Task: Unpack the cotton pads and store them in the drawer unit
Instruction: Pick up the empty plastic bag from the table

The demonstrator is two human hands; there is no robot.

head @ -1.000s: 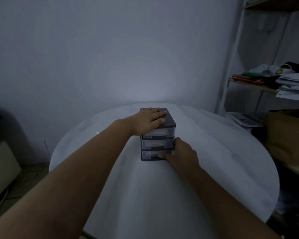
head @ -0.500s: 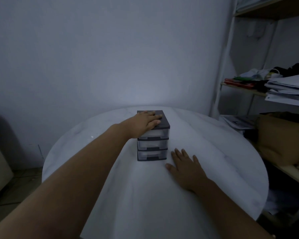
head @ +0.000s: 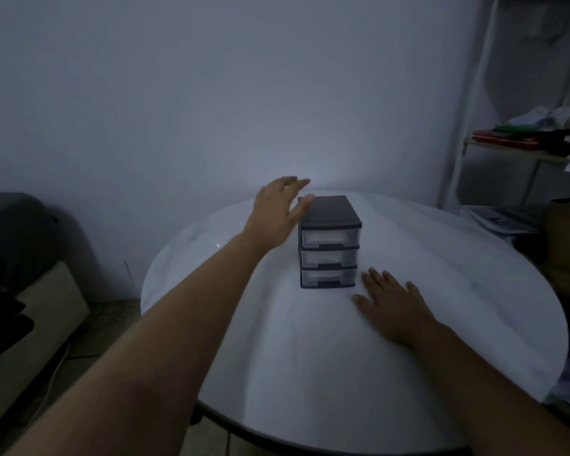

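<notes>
Up front, the left hand [head: 277, 215] is lifted at the top left corner of the drawer unit [head: 329, 245], fingers straight and together, holding nothing. Its thumb lies over the corner of the lid, though whether it touches I cannot tell. The right hand [head: 392, 306] lies flat, palm down, with fingers spread and empty, just right of the unit's bottom drawer.

The unit stands upright near the middle of the surface [head: 310, 373], with a dark frame and three clear drawers, all pushed in. What they hold is too dim to make out. The surface is round, white and faintly marbled, with a dark rim.

Behind it rises a plain pale wall [head: 211, 93], dimly lit. To the right stands a white shelving rack [head: 468, 126] with folded cloths [head: 527, 133] and papers [head: 497, 218], and a brown cardboard box [head: 566, 245] beside it. To the left, a white cable [head: 55, 373] runs down over the tiled floor [head: 112, 317].
</notes>
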